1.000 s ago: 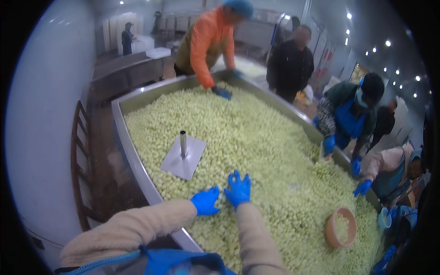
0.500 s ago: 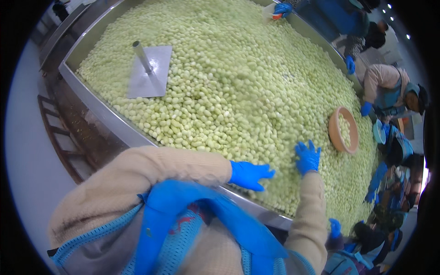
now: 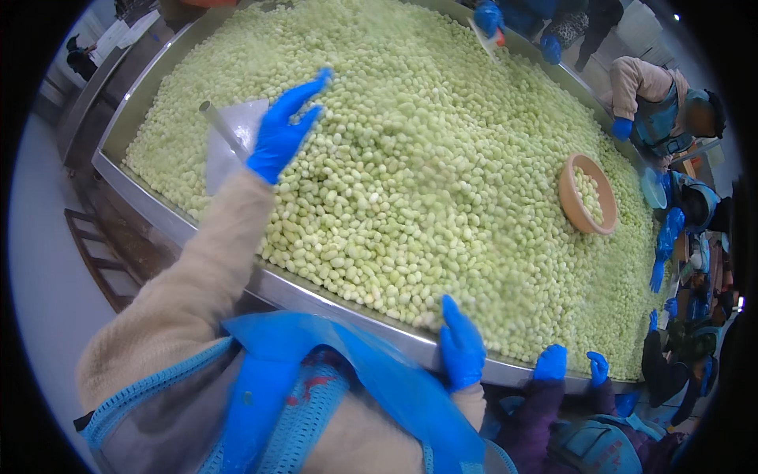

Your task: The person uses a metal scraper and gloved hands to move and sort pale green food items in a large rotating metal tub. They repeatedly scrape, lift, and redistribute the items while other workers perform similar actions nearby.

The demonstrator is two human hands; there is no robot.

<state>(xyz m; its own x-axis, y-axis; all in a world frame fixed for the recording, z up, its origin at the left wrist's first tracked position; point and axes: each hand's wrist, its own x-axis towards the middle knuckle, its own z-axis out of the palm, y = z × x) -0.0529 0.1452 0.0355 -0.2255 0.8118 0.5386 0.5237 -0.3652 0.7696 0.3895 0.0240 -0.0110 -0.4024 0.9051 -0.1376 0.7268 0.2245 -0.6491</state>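
Note:
A broad metal tray (image 3: 308,299) is heaped with pale green oval pieces (image 3: 371,197), like small peeled fruits or large beans; their exact kind I cannot tell. My left hand (image 3: 286,130), in a blue glove, reaches out over the heap with fingers spread and nothing in them. Behind and beside it lies a flat metal plate (image 3: 246,117) with an upright tube handle (image 3: 223,129), partly covered by the hand and wrist. Close to my body, my blue-gloved right hand (image 3: 462,346) is at the tray's near rim, fingers stretched out and holding nothing visible.
An orange bowl (image 3: 570,197) with some green pieces rests on the heap at the right. Gloved co-workers (image 3: 655,103) stand along the far and right sides. Another person's hands (image 3: 550,363) are at the near rim, right of mine. A dark frame (image 3: 91,253) stands on the floor at left.
My left hand has swung far forward and left, to beside the metal plate. My right hand has drawn back from the heap to the near rim. A neighbour's hands have come to the rim.

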